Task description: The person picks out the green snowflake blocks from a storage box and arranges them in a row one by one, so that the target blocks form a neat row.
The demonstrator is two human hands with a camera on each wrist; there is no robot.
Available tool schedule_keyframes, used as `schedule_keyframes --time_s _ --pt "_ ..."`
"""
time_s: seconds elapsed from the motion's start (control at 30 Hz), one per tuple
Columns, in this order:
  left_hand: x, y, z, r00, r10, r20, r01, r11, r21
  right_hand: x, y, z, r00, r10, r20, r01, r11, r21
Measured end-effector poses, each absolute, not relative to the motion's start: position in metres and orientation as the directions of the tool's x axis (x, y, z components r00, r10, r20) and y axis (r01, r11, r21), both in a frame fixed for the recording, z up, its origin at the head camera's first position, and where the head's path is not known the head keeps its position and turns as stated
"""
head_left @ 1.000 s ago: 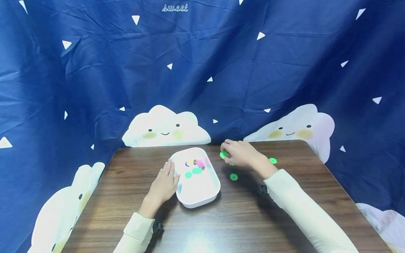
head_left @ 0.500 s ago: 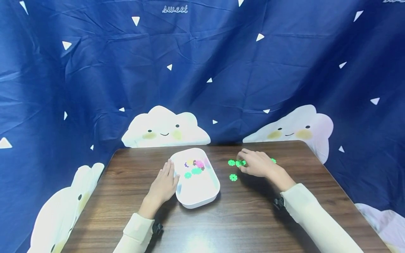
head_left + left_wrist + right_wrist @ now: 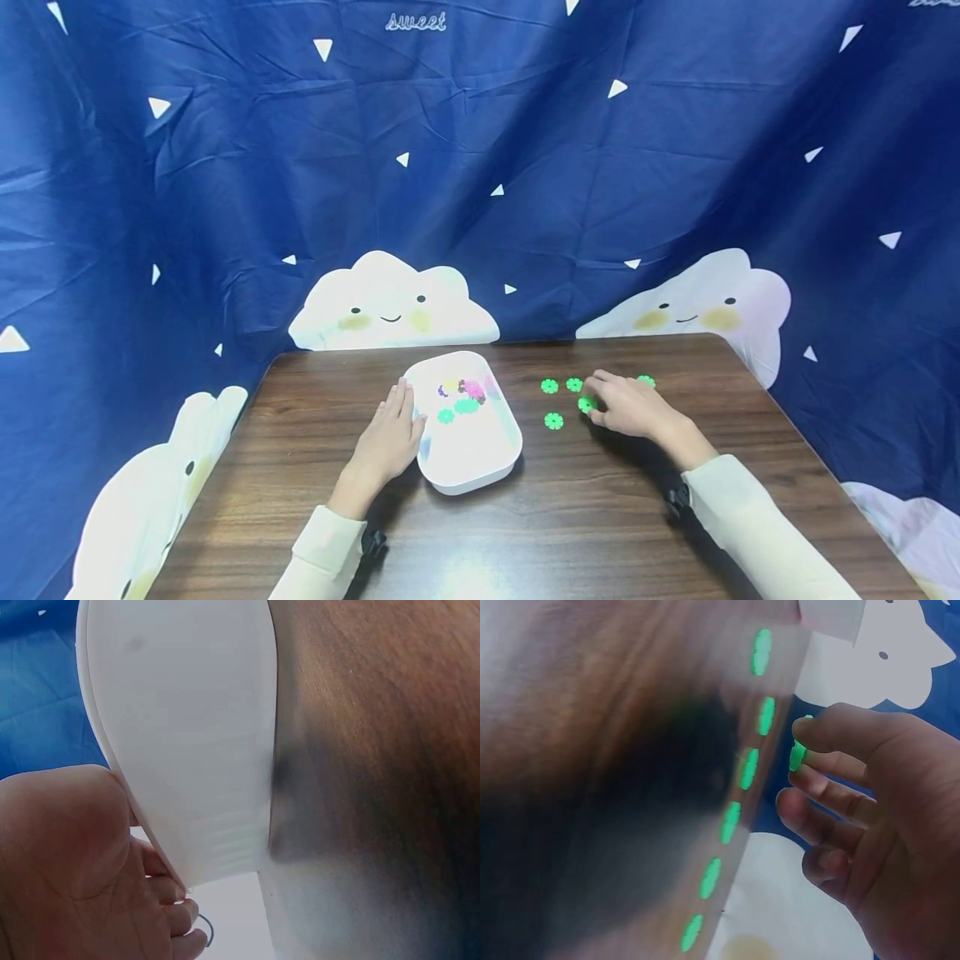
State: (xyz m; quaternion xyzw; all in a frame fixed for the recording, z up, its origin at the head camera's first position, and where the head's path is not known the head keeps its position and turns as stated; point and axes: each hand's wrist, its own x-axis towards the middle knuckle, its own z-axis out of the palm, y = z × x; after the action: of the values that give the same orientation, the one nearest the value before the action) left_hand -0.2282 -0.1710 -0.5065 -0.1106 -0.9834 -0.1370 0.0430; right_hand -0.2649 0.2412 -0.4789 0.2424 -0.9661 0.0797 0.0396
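Head view: at centre right of the frame the right hand (image 3: 633, 408) pinches a green snowflake disc (image 3: 587, 405) just above the brown table (image 3: 570, 517), beside three more green discs (image 3: 553, 421). The disc looks light, thin and stiff, best nipped by its notched rim. Left of centre, the left hand (image 3: 390, 440) lies flat, fingers straight, against the white tray (image 3: 480, 475), which holds a few pink, yellow and green discs (image 3: 463, 397).

Left wrist view: the palm (image 3: 67, 862) touches the tray's wall (image 3: 187, 735).

Right wrist view: thumb and fingertips (image 3: 832, 735) clamp the disc (image 3: 798, 756) edge-on at upper right.
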Motion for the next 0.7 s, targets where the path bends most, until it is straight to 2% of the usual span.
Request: schedule_keyframes --time_s 0.43,0.7 --pt "-0.227 -0.170 -0.505 -0.970 0.209 0.120 0.234 0.936 0.261 -0.268 0.243 -0.510 -0.885 -0.459 0.074 -0.465 0.875 -0.133" --pt "-0.226 -0.170 -0.504 -0.968 0.212 0.133 0.239 0.938 0.251 -0.269 0.242 -0.515 -0.895 -0.441 0.075 -0.447 0.883 -0.144"
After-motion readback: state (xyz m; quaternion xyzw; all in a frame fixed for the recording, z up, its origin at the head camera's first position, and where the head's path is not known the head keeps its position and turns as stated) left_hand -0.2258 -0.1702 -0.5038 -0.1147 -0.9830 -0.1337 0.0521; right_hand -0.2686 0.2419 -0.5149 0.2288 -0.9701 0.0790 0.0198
